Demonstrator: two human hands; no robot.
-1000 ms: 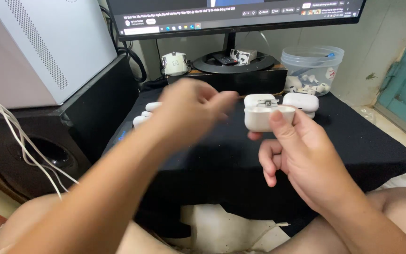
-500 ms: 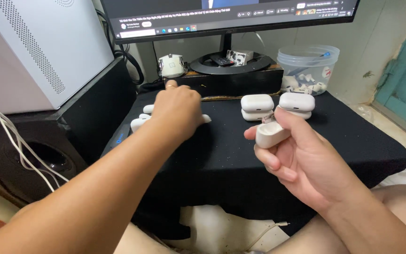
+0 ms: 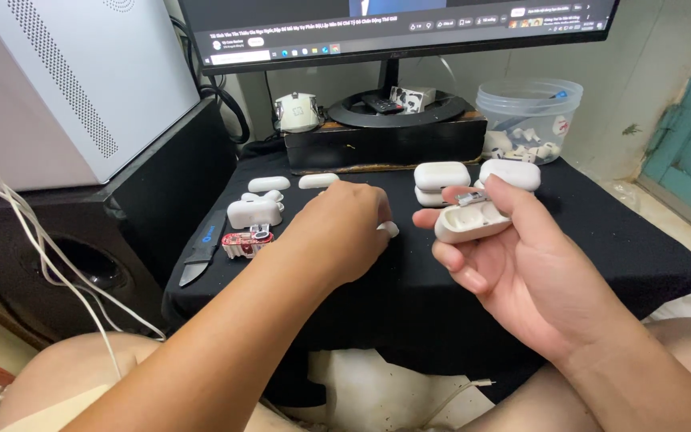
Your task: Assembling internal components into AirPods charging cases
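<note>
White earbud case shell (image 3: 470,222) in right hand (image 3: 533,276); left hand (image 3: 344,232) on black table (image 3: 601,248) beside it.

Head-worn view; downward over near table (image 3: 601,264)

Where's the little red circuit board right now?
In the head view, the red circuit board lies on the black tablecloth, left of the left hand, just below a white earbud case and right of the black-handled tool.

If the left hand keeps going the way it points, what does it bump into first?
Probably the small white plastic piece at the left hand's fingertips; beyond it, the stacked white earbud cases. Depth is unclear.
</note>
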